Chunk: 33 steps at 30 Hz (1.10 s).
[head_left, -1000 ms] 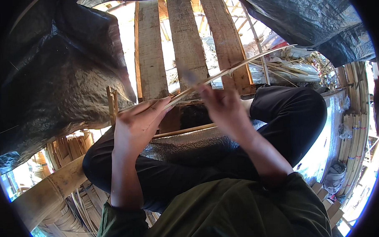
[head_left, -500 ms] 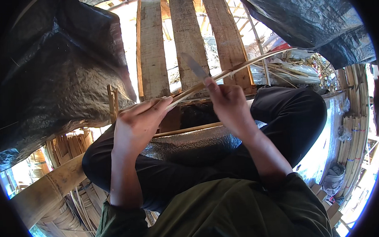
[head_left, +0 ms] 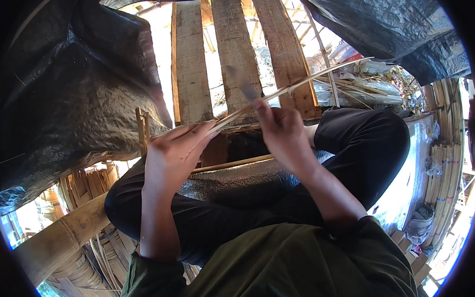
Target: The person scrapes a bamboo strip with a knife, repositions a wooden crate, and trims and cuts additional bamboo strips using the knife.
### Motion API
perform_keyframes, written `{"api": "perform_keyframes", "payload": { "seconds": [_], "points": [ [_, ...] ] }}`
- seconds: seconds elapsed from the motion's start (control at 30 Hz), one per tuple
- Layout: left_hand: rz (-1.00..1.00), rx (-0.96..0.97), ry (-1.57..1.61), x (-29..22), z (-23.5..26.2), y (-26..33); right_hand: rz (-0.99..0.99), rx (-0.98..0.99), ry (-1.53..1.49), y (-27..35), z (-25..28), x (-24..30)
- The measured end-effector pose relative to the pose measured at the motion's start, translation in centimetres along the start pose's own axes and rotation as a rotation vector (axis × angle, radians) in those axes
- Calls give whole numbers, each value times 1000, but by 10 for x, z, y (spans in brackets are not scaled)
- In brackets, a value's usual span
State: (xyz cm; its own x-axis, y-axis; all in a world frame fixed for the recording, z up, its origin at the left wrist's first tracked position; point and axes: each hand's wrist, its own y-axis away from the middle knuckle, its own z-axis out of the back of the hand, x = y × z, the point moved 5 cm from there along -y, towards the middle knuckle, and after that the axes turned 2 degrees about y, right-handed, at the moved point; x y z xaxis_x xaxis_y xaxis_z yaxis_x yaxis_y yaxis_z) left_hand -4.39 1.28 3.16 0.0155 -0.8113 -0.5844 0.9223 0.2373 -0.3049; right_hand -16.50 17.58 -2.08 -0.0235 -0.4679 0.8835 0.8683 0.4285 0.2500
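A: Your left hand (head_left: 172,153) grips the near end of the bamboo strip (head_left: 298,84), fingers closed on it, frame centre.

B: Right?

A: Your right hand (head_left: 281,134) is clenched on a knife (head_left: 241,81), blade at the strip. The strip runs to the upper right. Wooden planks (head_left: 234,44) sit behind, black tarp (head_left: 62,86) upper left.
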Motion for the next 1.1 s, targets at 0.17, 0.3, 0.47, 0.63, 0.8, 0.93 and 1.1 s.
{"api": "perform_keyframes", "payload": {
  "seconds": [0.17, 0.3, 0.47, 0.63, 0.8, 0.93, 1.1],
  "points": [
    [-45, -37, -8, -8, 1, -1, -122, 12, -35, 2, -3, -6],
    [11, 30, -10, 0, 1, 2, -94, 19, -51, -5, 5, -10],
    [-75, -9, -17, -6, -5, -1, 85, -14, 12, 11, -15, 0],
    [-14, 0, -7, 0, -2, 2, -165, -15, -82, -2, 4, -7],
    [24, 3, 30, 4, -1, 1, 70, -28, 33, -1, -2, -1],
    [93, 44, 72, -1, -5, -3, -140, -52, -120, 5, -6, -10],
    [237, 41, 185, 7, -5, -1, 17, -9, -42, -11, 1, -13]
  ]
}}
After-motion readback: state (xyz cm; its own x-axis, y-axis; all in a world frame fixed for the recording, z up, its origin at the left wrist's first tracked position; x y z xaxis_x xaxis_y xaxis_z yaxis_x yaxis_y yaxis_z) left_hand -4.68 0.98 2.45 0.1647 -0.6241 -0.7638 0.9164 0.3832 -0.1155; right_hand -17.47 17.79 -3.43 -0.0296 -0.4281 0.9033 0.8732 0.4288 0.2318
